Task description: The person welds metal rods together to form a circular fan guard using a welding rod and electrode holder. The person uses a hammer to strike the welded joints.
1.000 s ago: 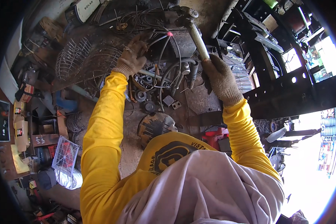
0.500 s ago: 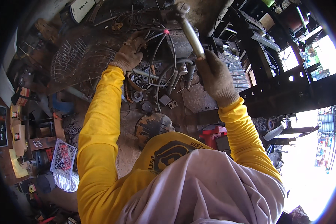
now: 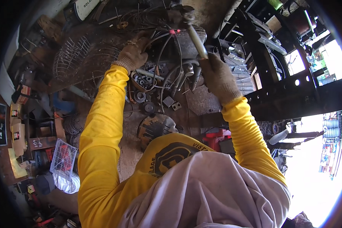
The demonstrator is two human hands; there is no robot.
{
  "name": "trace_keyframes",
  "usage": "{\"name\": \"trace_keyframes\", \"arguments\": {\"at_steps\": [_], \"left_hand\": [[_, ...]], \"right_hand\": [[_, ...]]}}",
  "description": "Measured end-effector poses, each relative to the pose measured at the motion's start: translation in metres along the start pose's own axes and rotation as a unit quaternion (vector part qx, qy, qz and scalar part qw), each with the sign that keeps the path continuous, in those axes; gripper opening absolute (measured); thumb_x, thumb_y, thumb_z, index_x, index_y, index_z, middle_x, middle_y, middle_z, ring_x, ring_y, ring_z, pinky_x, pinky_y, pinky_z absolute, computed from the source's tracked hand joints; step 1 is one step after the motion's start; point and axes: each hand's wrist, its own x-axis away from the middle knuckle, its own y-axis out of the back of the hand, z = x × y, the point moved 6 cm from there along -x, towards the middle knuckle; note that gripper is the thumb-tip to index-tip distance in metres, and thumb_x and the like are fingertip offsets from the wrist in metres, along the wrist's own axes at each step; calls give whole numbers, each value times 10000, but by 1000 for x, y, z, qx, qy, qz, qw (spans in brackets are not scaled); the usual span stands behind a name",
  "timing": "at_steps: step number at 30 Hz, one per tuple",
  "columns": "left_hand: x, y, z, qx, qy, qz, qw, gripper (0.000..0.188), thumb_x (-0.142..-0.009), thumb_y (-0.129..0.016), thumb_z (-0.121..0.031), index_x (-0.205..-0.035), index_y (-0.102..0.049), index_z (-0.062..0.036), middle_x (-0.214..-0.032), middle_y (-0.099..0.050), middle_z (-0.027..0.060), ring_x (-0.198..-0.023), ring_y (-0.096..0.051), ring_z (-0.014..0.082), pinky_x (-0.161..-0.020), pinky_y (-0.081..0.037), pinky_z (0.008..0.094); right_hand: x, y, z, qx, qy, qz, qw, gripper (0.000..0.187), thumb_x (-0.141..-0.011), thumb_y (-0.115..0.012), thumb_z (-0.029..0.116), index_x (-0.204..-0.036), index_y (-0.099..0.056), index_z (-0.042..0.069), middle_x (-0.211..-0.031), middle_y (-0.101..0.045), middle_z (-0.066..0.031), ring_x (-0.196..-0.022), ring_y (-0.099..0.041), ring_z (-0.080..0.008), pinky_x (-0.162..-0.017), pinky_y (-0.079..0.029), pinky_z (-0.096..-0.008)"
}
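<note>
My gloved right hand (image 3: 221, 78) is closed round the handle of a hammer (image 3: 197, 41), which tilts up and left with its head blurred. Just left of and below that head, a bent metal rod (image 3: 164, 49) has a glowing red spot over a dark metal block (image 3: 195, 36). My gloved left hand (image 3: 132, 56) is closed at the rod's left end; the fingertips are partly lost in shadow. Curved lengths of the rod hang down from the glowing part. Below them, a tray of metal rings and nuts (image 3: 142, 81) sits near my left wrist.
Curved wire racks (image 3: 74, 57) lie at the left on a dark bench. A dark steel frame with holes (image 3: 281, 89) stretches along the right. A black-and-orange rounded object (image 3: 155, 129) sits before me, with a red case (image 3: 215, 140) to its right. A white crate (image 3: 64, 159) stands lower left.
The hammer head has come down toward the rod, and its handle has swung slightly. The rod's glowing part has shifted a little to the right; my left hand has moved slightly with it.
</note>
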Motion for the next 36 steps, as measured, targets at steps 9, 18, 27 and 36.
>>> {"name": "trace_keyframes", "arguments": {"at_steps": [9,18,27,36], "left_hand": [[6,9,-14,-30,158,178,971,502,-868,-546,-267,-1359,-514,-169,-1180,-692,182,-1077,-657,394,-961,-531,452],[3,3,-6,-67,133,156,977,483,-861,-621,-272,-1302,-495,-122,-1391,-519,248,-1137,-621,415,-973,-507,475],[6,7,-18,-123,152,231,953,487,-900,-531,-307,-1360,-486,-152,-1202,-681,214,-1064,-673,382,-941,-540,454],[1,19,-24,-135,137,195,962,518,-909,-529,-411,-1338,-531,-120,-996,-722,228,-1020,-671,412,-925,-535,459]], "right_hand": [[9,0,7,-26,34,-4,999,304,-1000,-557,309,-1068,-604,17,-833,-638,-234,-814,-632,-446,-709,-489,-479],[14,17,30,-73,28,-44,996,330,-1004,-556,316,-1082,-617,2,-815,-654,-223,-782,-667,-401,-700,-497,-472],[13,21,27,-90,14,-22,996,370,-1001,-575,332,-1120,-611,-15,-837,-660,-223,-773,-667,-352,-689,-498,-438],[10,14,31,14,19,25,999,319,-1005,-560,300,-1083,-604,-6,-875,-663,-264,-865,-662,-447,-739,-502,-493]]}}
